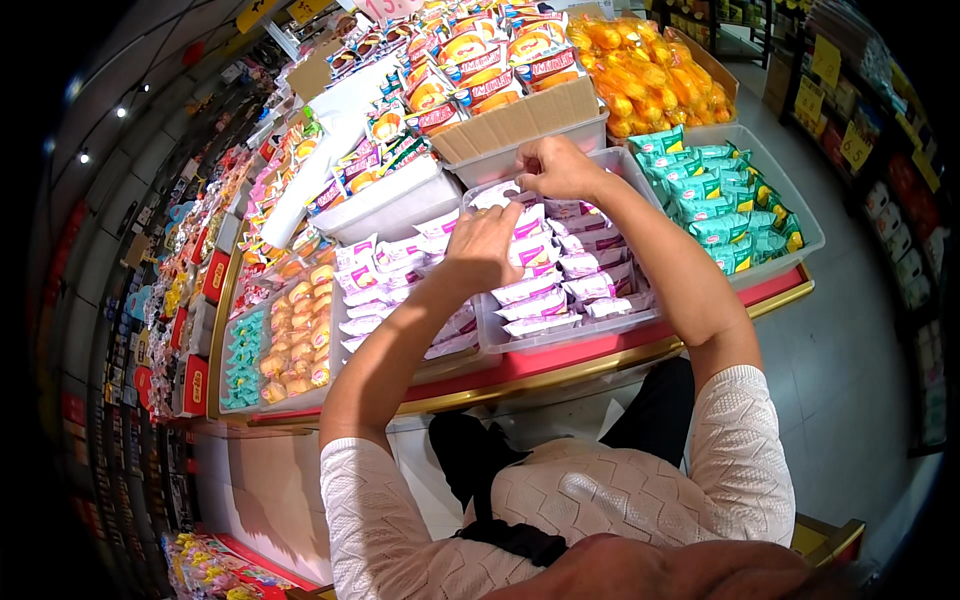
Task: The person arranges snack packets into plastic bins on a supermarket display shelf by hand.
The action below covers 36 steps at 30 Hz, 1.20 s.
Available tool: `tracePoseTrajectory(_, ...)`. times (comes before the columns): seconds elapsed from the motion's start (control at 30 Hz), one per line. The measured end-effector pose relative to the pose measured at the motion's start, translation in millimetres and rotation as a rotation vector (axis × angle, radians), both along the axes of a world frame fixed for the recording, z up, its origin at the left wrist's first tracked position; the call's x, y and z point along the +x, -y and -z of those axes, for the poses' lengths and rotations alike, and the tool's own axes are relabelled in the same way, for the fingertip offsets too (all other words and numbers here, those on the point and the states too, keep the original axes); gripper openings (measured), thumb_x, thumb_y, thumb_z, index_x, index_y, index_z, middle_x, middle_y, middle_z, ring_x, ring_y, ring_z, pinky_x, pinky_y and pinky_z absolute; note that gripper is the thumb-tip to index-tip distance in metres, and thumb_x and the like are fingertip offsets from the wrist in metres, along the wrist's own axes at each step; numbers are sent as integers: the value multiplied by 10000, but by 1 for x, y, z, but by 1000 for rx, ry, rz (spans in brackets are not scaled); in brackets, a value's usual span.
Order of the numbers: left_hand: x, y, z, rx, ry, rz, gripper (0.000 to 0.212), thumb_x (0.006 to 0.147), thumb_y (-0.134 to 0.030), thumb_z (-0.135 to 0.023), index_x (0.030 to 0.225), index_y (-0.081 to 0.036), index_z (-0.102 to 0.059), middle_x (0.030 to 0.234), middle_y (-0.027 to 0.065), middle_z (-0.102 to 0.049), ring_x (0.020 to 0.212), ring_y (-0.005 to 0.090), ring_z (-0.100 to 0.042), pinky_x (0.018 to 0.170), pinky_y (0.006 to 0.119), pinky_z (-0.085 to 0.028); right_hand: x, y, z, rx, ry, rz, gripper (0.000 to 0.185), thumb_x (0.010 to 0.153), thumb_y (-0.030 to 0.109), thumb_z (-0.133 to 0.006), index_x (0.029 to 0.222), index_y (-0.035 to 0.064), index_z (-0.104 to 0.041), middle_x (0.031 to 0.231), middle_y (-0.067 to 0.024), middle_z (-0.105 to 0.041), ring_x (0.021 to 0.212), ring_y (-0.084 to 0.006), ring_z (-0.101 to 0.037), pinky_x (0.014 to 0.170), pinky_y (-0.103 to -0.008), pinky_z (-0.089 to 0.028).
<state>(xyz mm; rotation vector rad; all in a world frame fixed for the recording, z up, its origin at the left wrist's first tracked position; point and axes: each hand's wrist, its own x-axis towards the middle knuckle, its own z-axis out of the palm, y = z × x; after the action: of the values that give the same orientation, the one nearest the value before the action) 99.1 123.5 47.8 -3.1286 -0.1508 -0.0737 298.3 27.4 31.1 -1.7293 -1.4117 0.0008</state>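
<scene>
In the head view my left hand (486, 244) rests over packs at the inner side of a clear plastic bin (495, 341), fingers spread and pointing away from me. White and purple snack packs (536, 291) stand in rows in this bin. My right hand (555, 166) is above the bin's far end, its fingers curled; whether anything is between them cannot be told. A white pack (501, 195) lies at the far end between the two hands. Another bin of similar white and purple packs (360, 291) sits just to the left.
Green packs fill a bin (814, 244) on the right. Behind are a cardboard box (517, 120) of snacks and orange packs (652, 75). Small wrapped buns (300, 322) lie left. A gold-edged red table rim (540, 367) runs before me.
</scene>
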Motion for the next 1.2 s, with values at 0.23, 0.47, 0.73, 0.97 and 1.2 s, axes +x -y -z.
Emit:
tracePoseTrajectory(0.23,-2,-14,15,-79,29,-2,841,671,-279,-862,1392,-47,-495,1214,197,-593,1196,364,-567,1021,448,-436,0,0,2,-187,102,-16,302,734,258,-782,870,-2,-713,839,-203,-718,806,-352,-703,743,-436,-545)
tracePoseTrajectory(0.47,0,-15,27,83,25,-18,898,671,-347,-882,1407,-25,-480,1218,190,-553,1177,362,-546,997,473,-429,-2,0,4,-214,160,22,284,748,213,-781,908,-10,-710,843,-181,-730,786,-308,-705,739,-401,-551)
tracePoseTrajectory(0.73,-10,-6,21,69,87,8,972,679,-393,-866,1454,3,-433,1238,178,-523,1210,340,-502,1035,460,-381,-3,-3,11,-311,131,221,311,725,212,-772,957,11,-721,974,-240,-723,962,-399,-698,865,-464,-555)
tracePoseTrajectory(0.97,-15,-19,20,26,165,58,905,689,-401,-872,1416,-20,-491,1239,169,-523,1222,335,-492,1028,469,-383,0,-21,34,-214,25,105,244,707,58,-764,929,-6,-686,930,-234,-717,931,-379,-706,823,-442,-556)
tracePoseTrajectory(1.2,-9,-17,23,49,67,-42,884,763,-440,-825,1463,-37,-466,1423,237,-461,1344,387,-437,1103,486,-365,4,-27,50,-46,-406,-9,183,756,-26,-685,933,-11,-640,852,-190,-705,837,-350,-710,748,-426,-556)
